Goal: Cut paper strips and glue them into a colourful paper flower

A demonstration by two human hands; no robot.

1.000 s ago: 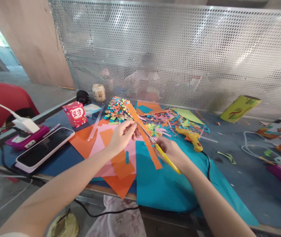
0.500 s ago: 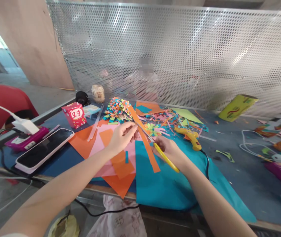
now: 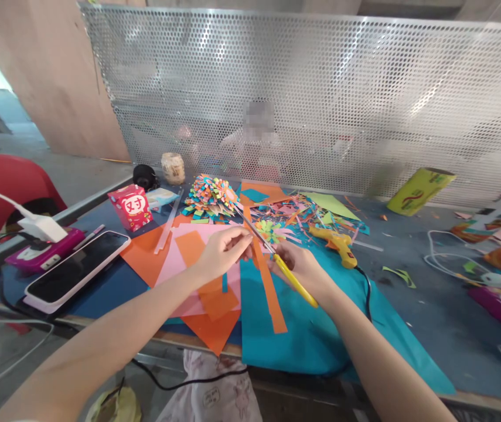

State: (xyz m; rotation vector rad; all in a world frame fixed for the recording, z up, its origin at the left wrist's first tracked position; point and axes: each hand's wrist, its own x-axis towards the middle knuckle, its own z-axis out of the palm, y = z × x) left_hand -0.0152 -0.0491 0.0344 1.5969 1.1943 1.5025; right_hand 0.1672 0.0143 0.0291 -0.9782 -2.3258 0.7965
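Note:
My left hand [image 3: 228,245] pinches a long orange paper strip [image 3: 271,299] by its edge, above the pink and teal sheets. Yellow-handled scissors [image 3: 296,281] are in my right hand [image 3: 296,261], their blades pointing up and left across the strip. Whether the blades touch the strip I cannot tell. Beneath the left hand lie pink paper [image 3: 171,264] and orange pieces [image 3: 215,299]. A large teal sheet [image 3: 294,346] spreads under the right hand. Beyond the hands stand a fringed multicoloured paper pom-pom [image 3: 210,196] and a smaller yellow-green paper flower [image 3: 270,230].
Right of the hands lies a yellow glue gun [image 3: 333,243] with a black cord. Paper scraps [image 3: 289,208] are heaped behind. A phone [image 3: 78,266], a purple power strip [image 3: 43,255] and a red box [image 3: 130,206] sit left. A perforated metal panel [image 3: 320,88] closes off the back.
The orange strip has shifted down toward me and hangs more upright. My left hand has moved slightly down and right along it. The scissors stay nearly in place.

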